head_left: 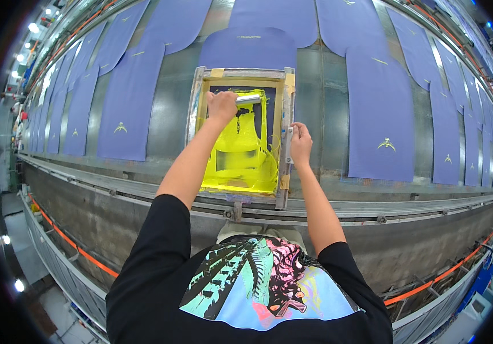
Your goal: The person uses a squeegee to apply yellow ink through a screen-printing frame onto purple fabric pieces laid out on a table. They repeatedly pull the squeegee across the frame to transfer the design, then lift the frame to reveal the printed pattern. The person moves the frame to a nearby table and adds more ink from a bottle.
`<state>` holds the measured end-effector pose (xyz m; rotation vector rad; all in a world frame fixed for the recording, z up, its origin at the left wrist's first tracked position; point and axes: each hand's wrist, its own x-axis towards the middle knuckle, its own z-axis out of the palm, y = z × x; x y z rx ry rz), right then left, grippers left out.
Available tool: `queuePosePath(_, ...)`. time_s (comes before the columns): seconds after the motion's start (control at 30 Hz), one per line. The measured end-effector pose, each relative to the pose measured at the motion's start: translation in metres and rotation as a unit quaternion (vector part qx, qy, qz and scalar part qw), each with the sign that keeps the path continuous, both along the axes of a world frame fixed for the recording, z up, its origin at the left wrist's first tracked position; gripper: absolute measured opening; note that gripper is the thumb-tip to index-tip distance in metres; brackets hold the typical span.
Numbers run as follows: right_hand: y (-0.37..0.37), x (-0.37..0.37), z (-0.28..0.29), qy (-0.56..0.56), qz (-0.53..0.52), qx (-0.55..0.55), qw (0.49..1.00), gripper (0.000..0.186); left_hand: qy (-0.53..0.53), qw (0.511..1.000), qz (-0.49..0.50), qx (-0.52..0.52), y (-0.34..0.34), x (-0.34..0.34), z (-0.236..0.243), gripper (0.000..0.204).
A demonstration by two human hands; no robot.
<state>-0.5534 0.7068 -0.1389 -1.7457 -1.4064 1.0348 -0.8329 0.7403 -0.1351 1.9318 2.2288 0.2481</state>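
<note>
A screen-printing frame (289,109) lies over a blue fabric piece (249,49) on the long table. Bright yellow ink (246,175) is smeared across its mesh, thickest toward the near end, with a dark bare patch near the far end. My left hand (221,107) is closed on a squeegee (248,100) at the far end of the mesh; part of the tool is hidden behind the fingers. Beside the frame's right rail, my right hand (301,144) grips its edge, fingers curled around a small metal fitting there.
Blue fabric pieces (381,114) lie in rows on both sides, several with small yellow printed marks. A metal rail (372,211) runs along the table's near edge. Behind me on both sides, orange cable (74,243) follows a railing.
</note>
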Motion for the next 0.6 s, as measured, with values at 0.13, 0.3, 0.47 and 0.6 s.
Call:
queuePosePath(0.13, 0.001, 0.021, -0.021, 0.004, -0.007, 0.0, 1.0, 0.018, -0.028, 0.999, -0.034, 0.021, -0.072, 0.039, -0.007, 0.034)
queuePosePath(0.3, -0.017, 0.042, -0.041, 0.064, 0.014, -0.028, 0.997, 0.019, -0.066, 0.993, -0.074, 0.061, -0.197, 0.071, -0.009, 0.031)
queuePosePath(0.47, 0.017, 0.101, -0.058, 0.031, 0.015, 0.018, 0.999, 0.019, -0.152, 0.978, -0.078, 0.119, -0.217, 0.146, -0.055, 0.044)
queuePosePath(0.6, 0.059, 0.104, -0.064, 0.026, 0.037, 0.043, 0.998, 0.019, -0.184, 0.969, -0.06, 0.156, -0.182, 0.17, -0.076, 0.048)
